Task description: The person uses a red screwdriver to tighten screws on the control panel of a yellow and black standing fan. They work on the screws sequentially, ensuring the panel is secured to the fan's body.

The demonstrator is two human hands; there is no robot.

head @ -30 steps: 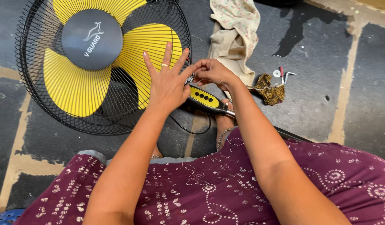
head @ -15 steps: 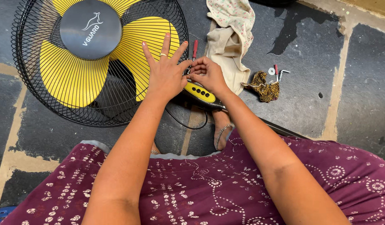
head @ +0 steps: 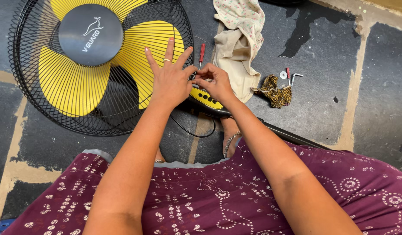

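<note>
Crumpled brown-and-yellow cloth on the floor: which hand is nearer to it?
Right. The right hand is just left of the cloth, apart from it; the left hand lies farther left, over the fan grille.

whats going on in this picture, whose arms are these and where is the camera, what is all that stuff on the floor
The camera sits on a person's head and looks down, so the two bare arms are the wearer's own, above a lap in purple patterned cloth. The left hand and right hand meet over the yellow and black control panel of a pedestal fan lying on a dark stone floor. Their fingers pinch something small there; what it is cannot be made out. Left of the hands lies the fan head, yellow blades behind a black wire guard. Just beyond the hands lies a red-handled screwdriver, then a pale cloth, a brown-yellow rag, and a washer and small fasteners.
</note>
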